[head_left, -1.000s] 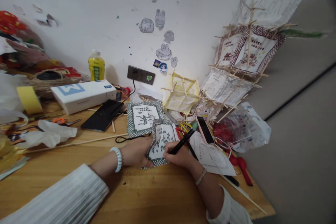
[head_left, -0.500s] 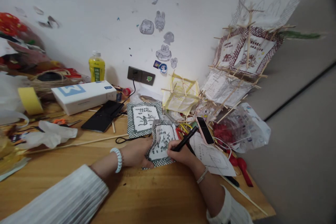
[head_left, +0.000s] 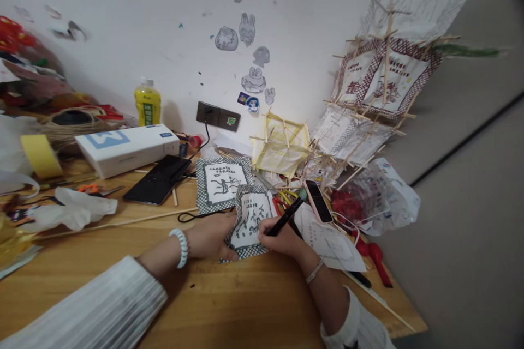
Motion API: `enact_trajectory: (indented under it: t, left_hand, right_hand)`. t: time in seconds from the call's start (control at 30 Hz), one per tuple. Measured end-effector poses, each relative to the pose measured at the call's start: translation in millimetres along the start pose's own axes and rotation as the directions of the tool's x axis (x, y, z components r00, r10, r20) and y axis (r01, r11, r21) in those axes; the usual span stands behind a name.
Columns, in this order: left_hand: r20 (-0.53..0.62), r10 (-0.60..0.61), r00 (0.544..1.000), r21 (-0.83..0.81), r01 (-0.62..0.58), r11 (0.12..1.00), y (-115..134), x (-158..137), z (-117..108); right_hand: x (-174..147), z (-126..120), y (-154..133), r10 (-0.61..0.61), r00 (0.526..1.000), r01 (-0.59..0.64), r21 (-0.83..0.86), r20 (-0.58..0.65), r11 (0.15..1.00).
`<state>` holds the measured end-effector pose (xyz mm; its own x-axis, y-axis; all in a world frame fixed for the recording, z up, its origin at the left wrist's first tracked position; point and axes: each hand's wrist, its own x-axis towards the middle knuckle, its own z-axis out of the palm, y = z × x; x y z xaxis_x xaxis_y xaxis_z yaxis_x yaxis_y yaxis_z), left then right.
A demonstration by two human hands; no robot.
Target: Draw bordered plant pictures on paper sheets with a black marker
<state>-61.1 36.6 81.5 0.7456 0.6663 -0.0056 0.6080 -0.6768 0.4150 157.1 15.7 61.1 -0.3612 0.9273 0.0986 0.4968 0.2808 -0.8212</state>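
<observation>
A sheet of paper [head_left: 250, 223] with a dark green crosshatched border, plant drawings and handwriting lies bent up a little near the table's front. At its left edge my left hand [head_left: 216, 234] grips it, the thumb low by the bottom corner; some fingers are hidden. My right hand [head_left: 280, 237] is closed around a black marker pen [head_left: 285, 217], its writing end down at the right part of the sheet. The tip itself is hidden by my fingers. Just behind lies a second bordered drawing [head_left: 224, 182], partly covered by the first.
Left on the wooden table [head_left: 245, 305] are a black phone [head_left: 153, 180], a white box [head_left: 126, 150], a yellow bottle [head_left: 148, 102] and a tape roll [head_left: 41, 155]. Rightward are a pink-edged phone [head_left: 318, 202], a loose printed sheet [head_left: 329, 237] and a stick-framed paper lantern [head_left: 385, 79].
The view has shifted slightly. My right hand stays closed on the marker over the sheet, and my left hand keeps its place at the sheet's left edge.
</observation>
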Motion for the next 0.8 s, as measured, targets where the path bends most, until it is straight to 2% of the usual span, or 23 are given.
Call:
enact_trajectory:
  t: [0.2,0.37,0.63,0.8]
  left_hand:
    - [-0.004,0.005,1.0,-0.003,-0.005,1.0,0.1,-0.7,-0.5]
    - [-0.004,-0.001,1.0,0.003,0.001,1.0,0.4,-0.7,-0.2]
    - [0.009,-0.01,1.0,0.024,0.01,1.0,1.3,-0.7,-1.1]
    - [0.01,-0.022,1.0,0.035,0.022,0.999,1.0,-0.3,-0.2]
  right_hand:
    - [0.1,-2.9,2.2,0.049,0.998,-0.047,0.043,-0.043,0.998]
    - [-1.4,-4.7,5.9,0.078,0.997,-0.079,0.092,0.02,0.993]
    - [-0.8,-3.4,5.8,-0.005,0.998,0.004,0.011,0.062,1.0]
    - [-0.2,-4.5,4.9,-0.007,1.0,0.008,-0.016,0.029,1.0]
